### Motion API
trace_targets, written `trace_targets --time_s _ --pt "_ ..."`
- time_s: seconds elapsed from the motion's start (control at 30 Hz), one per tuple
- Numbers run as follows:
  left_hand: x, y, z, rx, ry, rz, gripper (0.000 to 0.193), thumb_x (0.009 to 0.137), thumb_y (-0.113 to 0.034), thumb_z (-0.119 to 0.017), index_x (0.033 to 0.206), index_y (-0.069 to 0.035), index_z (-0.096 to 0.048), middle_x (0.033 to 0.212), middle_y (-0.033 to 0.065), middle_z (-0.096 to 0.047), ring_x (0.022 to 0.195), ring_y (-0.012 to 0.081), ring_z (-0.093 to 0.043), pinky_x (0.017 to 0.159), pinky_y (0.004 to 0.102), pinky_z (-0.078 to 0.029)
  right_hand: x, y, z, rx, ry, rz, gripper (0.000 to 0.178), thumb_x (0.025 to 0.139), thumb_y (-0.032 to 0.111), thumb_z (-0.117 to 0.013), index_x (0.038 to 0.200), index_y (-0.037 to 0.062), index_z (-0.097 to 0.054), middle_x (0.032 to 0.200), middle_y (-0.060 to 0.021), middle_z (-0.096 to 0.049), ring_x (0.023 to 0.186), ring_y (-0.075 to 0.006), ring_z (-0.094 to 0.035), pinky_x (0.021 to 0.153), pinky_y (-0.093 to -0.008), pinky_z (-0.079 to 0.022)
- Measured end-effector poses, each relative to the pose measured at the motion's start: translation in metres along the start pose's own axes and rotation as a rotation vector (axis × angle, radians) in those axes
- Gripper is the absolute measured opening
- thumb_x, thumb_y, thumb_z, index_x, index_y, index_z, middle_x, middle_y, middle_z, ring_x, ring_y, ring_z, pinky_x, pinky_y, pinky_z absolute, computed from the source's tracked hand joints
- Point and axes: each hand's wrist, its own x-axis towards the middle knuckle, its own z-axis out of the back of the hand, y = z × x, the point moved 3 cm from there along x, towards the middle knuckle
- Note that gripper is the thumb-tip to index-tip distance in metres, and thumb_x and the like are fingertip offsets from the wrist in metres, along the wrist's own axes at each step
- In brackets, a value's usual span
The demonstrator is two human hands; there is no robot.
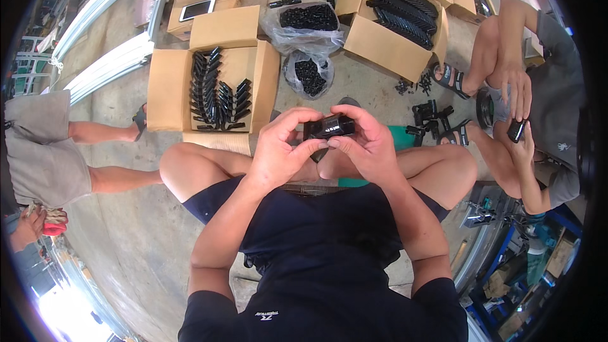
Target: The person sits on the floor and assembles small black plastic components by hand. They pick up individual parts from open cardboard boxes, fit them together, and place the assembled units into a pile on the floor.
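Observation:
Between my two hands, above my lap, is a short glossy black plastic part [329,127], roughly tube-shaped with a piece jutting down; its exact kind I cannot make out. My left hand [286,142] pinches its left end between thumb and fingers. At the other end, my right hand [366,141] grips it the same way, both thumbs on the near side. Just beyond my left knee stands an open cardboard box [170,92] with rows of similar black parts [207,85]. Clear plastic bags [288,78] of small black pieces lie straight ahead.
Farther right is another open cardboard box [380,50] packed with black parts. Loose black parts [430,116] lie on the floor by my right knee. A co-worker [557,82] sits at the right, holding a black part. Another person's legs [114,133] are at the left. A tablet [197,10] rests on a box.

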Motion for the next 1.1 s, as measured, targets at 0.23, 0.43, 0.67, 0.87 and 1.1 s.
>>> trace_targets --time_s 0.23,0.43,0.67,0.87,1.1 --pt "0.004 0.028 0.001 -0.127 0.07 0.068 0.038 0.091 0.006 -0.073 0.128 0.002 -0.065 0.122 0.0094 -0.061 0.113 0.0183 -0.065 0.092 0.03 -0.057 0.004 -0.024 0.007 -0.126 -0.034 -0.031 0.048 0.088 -0.002 -0.079 0.133 -0.0009 -0.063 0.117 -0.0085 -0.068 0.104 -0.0128 -0.068 0.089 -0.0283 -0.058" --pt "0.01 0.033 0.003 -0.002 0.127 0.002 0.04 0.09 0.009 -0.071 0.13 0.003 -0.065 0.121 0.0097 -0.061 0.112 0.0188 -0.065 0.093 0.0306 -0.057 0.006 -0.023 0.009 -0.256 -0.038 0.01 0.05 0.087 0.0 -0.08 0.134 0.0002 -0.063 0.117 -0.0114 -0.07 0.101 -0.0155 -0.071 0.085 -0.0306 -0.06" --pt "0.011 0.038 0.004 0.054 0.124 -0.009 0.043 0.086 0.008 -0.07 0.128 0.001 -0.065 0.118 0.0094 -0.062 0.112 0.0194 -0.065 0.095 0.0315 -0.057 0.007 -0.013 0.004 -0.489 0.008 0.045 0.046 0.087 0.004 -0.081 0.13 0.0014 -0.065 0.116 -0.014 -0.072 0.098 -0.0175 -0.074 0.082 -0.0319 -0.061" --pt "0.007 0.046 0.003 0.165 0.077 -0.139 0.04 0.087 0.004 -0.072 0.127 0.0 -0.064 0.124 0.0114 -0.066 0.11 0.0194 -0.068 0.092 0.0319 -0.057 0.004 -0.033 0.007 -0.357 -0.018 -0.013 0.045 0.088 0.005 -0.08 0.13 0.0014 -0.065 0.115 -0.012 -0.072 0.097 -0.0155 -0.072 0.083 -0.0307 -0.06" --pt "0.014 0.022 0.029 0.265 -0.041 0.034 0.039 0.083 -0.009 -0.083 0.118 -0.003 -0.068 0.098 0.0115 -0.074 0.077 0.0207 -0.07 0.071 0.0326 -0.057 0.059 -0.037 0.038 -0.114 -0.109 -0.122 0.033 0.099 0.014 -0.071 0.129 0.0016 -0.066 0.108 -0.0066 -0.073 0.094 -0.0127 -0.069 0.083 -0.0304 -0.058"
